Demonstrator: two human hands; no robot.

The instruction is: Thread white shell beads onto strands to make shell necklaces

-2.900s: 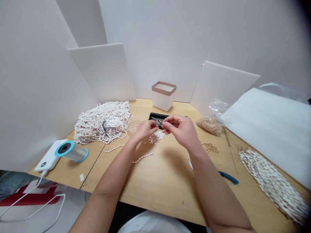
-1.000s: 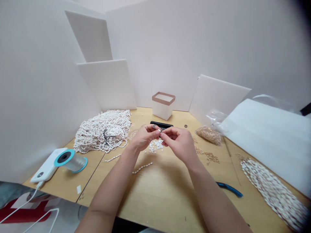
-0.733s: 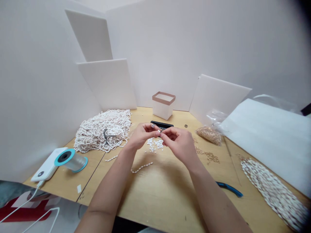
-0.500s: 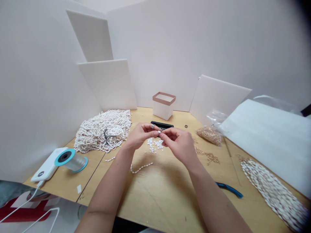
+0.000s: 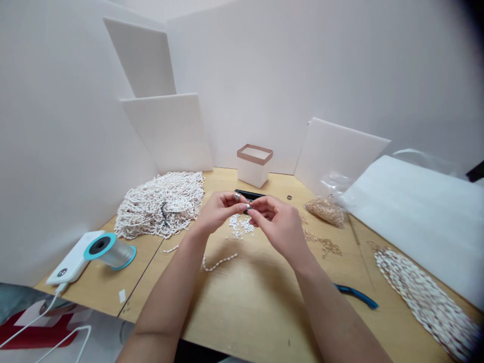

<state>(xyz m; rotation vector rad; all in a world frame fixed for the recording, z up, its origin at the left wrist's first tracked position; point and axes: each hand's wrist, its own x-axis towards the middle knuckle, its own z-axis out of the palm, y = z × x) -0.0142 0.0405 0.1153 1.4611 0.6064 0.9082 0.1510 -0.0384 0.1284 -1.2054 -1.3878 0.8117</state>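
My left hand (image 5: 221,210), a ring on one finger, pinches a small white bead (image 5: 248,206) between thumb and fingertip. My right hand (image 5: 279,224) is closed in a pinch right beside it, its fingertips close to the bead; what they hold is too small to make out. Below the fingers, loose white beads (image 5: 236,227) lie scattered on the table. A short beaded strand (image 5: 221,263) curves near my left forearm. Partly hidden behind the hands is a black tray-like object (image 5: 249,195).
A heap of white bead strands (image 5: 161,201) and a spool of clear thread (image 5: 113,252) lie left. To the right are gold-coloured beads (image 5: 328,246), a bag of beads (image 5: 325,210), a blue-handled tool (image 5: 357,294) and more strands (image 5: 423,297). A white box (image 5: 254,174) stands behind.
My right fingertips have shifted slightly around the bead and parted a little from the left ones. My left hand has stayed almost still.
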